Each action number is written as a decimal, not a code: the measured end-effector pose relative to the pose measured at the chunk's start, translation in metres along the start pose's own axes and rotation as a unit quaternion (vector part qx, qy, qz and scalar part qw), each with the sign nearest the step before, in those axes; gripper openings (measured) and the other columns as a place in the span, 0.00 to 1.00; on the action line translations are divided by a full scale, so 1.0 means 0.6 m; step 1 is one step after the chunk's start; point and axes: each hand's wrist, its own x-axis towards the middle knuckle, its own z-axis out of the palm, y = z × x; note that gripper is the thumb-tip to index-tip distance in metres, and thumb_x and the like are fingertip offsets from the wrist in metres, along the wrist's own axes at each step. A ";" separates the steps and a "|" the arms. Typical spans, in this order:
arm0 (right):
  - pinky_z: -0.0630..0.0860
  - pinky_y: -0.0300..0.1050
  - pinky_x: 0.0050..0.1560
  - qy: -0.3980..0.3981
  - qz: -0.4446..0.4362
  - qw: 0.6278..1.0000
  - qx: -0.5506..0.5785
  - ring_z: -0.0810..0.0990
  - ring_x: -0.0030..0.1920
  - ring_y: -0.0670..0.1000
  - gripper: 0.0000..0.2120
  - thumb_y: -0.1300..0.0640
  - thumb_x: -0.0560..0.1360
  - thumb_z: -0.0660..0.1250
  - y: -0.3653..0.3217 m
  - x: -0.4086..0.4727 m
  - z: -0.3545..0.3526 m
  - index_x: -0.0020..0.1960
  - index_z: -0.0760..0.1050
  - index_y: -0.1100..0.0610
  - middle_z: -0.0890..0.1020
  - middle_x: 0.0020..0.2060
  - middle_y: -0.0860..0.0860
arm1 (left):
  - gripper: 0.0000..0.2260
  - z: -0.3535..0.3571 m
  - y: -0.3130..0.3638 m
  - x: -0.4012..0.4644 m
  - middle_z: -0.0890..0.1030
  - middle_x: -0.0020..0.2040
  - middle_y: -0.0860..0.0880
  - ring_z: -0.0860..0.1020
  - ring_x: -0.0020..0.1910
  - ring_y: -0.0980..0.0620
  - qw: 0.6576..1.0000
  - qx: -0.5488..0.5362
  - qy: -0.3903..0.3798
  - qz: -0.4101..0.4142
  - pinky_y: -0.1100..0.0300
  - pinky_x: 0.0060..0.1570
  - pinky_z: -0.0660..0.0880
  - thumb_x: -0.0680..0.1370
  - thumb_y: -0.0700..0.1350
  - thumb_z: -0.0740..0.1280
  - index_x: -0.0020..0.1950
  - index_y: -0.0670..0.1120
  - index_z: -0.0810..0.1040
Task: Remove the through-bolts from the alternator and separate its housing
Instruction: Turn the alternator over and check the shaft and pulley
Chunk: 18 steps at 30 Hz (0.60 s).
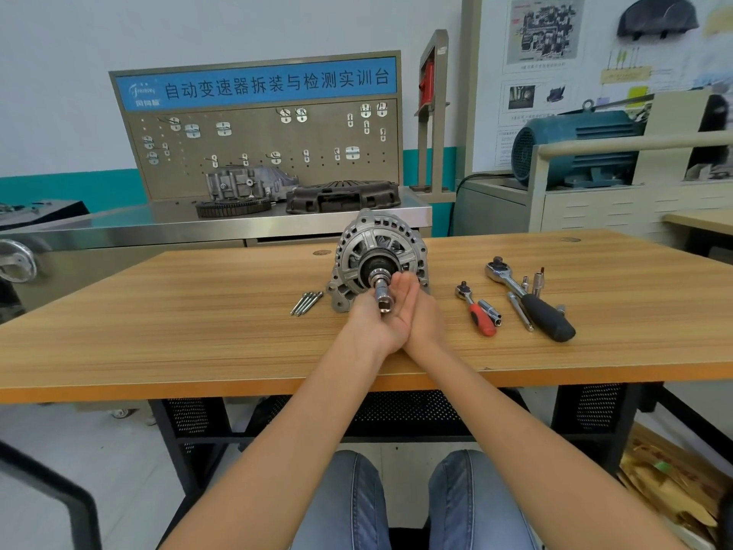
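Alternator (378, 256) stands on edge mid-table (198, 331), shaft facing the person. Four bolts (306, 303) lie just left, apparently already out. Left hand (371, 317) and right hand (416, 311), fingers straight, are pressed flat around a socket (382, 299) on the shaft. Advise rolling evenly between the palms, keeping the socket square.

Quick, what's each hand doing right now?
Left hand: open, palm up, steel socket on the silver alternator's shaft lying across it.
Right hand: open, straight fingers beside the socket.
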 end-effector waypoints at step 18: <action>0.78 0.41 0.37 0.040 0.062 0.970 0.233 0.81 0.35 0.49 0.15 0.61 0.79 0.58 0.004 0.012 0.008 0.64 0.71 0.55 0.82 0.51 0.55 | 0.16 -0.045 0.046 0.023 0.64 0.19 0.54 0.58 0.13 0.60 0.958 0.283 0.001 -0.039 0.69 0.11 0.51 0.83 0.41 0.49 0.39 0.44 0.70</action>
